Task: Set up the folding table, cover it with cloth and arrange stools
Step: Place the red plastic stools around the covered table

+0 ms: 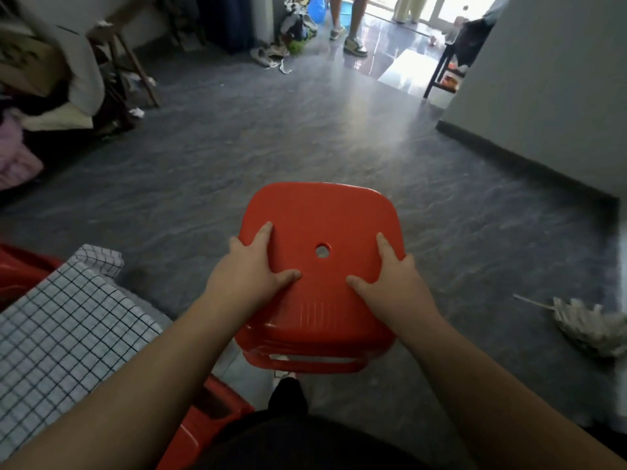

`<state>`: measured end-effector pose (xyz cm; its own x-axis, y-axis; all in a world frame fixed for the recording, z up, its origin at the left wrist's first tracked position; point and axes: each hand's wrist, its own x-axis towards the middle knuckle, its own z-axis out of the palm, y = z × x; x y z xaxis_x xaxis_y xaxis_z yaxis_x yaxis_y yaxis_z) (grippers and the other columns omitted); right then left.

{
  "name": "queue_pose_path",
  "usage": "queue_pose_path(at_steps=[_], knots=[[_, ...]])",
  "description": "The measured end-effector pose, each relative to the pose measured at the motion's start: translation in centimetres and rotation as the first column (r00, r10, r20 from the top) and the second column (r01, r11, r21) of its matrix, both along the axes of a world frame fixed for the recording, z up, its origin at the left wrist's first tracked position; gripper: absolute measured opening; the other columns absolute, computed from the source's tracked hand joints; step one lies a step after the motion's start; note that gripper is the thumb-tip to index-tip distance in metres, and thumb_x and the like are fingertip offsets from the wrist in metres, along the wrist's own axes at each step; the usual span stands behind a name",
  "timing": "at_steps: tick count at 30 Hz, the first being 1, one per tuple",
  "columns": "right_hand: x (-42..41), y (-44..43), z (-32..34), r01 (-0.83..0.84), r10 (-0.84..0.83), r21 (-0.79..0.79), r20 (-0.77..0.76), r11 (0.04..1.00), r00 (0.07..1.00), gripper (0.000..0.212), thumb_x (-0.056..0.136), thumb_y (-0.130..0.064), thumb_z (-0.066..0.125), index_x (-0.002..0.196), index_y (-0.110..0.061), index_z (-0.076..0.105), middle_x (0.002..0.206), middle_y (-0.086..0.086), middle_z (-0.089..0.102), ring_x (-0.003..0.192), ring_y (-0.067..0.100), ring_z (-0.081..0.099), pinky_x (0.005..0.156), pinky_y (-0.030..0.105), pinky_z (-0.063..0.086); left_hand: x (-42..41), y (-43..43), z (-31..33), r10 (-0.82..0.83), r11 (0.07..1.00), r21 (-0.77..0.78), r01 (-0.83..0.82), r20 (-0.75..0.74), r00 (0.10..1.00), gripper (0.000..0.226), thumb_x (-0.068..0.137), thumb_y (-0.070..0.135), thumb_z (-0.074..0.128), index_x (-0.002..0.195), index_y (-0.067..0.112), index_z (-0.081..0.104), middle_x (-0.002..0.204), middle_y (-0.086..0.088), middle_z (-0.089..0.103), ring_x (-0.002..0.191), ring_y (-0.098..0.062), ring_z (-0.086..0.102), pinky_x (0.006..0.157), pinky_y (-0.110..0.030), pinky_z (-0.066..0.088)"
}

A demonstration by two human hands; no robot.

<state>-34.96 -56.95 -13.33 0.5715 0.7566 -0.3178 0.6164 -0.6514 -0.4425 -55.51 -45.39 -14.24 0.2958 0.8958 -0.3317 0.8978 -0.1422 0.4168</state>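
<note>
A red plastic stool (322,218) with a round hole in its seat is held in front of me above the grey floor. My left hand (251,266) grips its left edge, thumb on top of the seat and fingers round the side. My right hand (393,269) grips the right edge the same way. A table covered with a white black-checked cloth (57,320) stands at the lower left. Another red stool (200,422) shows beside the table's near corner, and a further red stool (20,269) peeks out behind the cloth at the far left.
A white mop head (597,327) lies on the floor at right. A grey wall (543,96) juts in at right. Piled clothes and a wooden chair (125,52) crowd the left. A person's legs (353,25) stand at the far doorway. The floor (271,147) stretches ahead.
</note>
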Motion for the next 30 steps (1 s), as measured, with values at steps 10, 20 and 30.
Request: queue_pose_path(at_steps=[10, 20, 30], knots=[[0.4, 20.2, 0.3, -0.257, 0.256, 0.047, 0.017, 0.965, 0.966, 0.101, 0.077, -0.065, 0.069, 0.154, -0.047, 0.007, 0.145, 0.018, 0.034, 0.127, 0.038, 0.050, 0.103, 0.051, 0.046, -2.1, 14.4, 1.5, 0.266, 0.963, 0.045, -0.266, 0.004, 0.964, 0.105, 0.070, 0.072, 0.070, 0.152, 0.048, 0.008, 0.148, -0.017, 0.029, 0.119, -0.039, 0.056, 0.095, -0.046, 0.047], [-0.7, 39.0, -1.6, -0.657, 0.657, 0.035, 0.013, 0.753, 0.754, 0.098, 0.079, -0.067, 0.064, 0.153, -0.047, 0.004, 0.142, 0.013, 0.035, 0.119, 0.037, 0.054, 0.093, 0.052, 0.052, -3.5, 23.0, -0.3, 0.641, 0.767, 0.051, -0.640, 0.008, 0.768, 0.109, 0.067, 0.074, 0.072, 0.151, 0.049, 0.007, 0.151, -0.015, 0.029, 0.123, -0.036, 0.054, 0.096, -0.045, 0.048], [-10.4, 49.0, -3.0, -0.865, 0.865, 0.043, 0.025, 0.501, 0.502, 0.097, 0.079, -0.063, 0.067, 0.152, -0.045, 0.006, 0.147, 0.017, 0.030, 0.126, 0.042, 0.049, 0.096, 0.054, 0.048, -10.3, 25.6, -2.4, 0.863, 0.501, 0.035, -0.865, 0.056, 0.502, 0.111, 0.064, 0.072, 0.074, 0.149, 0.054, 0.005, 0.151, -0.015, 0.028, 0.122, -0.035, 0.055, 0.096, -0.047, 0.050]])
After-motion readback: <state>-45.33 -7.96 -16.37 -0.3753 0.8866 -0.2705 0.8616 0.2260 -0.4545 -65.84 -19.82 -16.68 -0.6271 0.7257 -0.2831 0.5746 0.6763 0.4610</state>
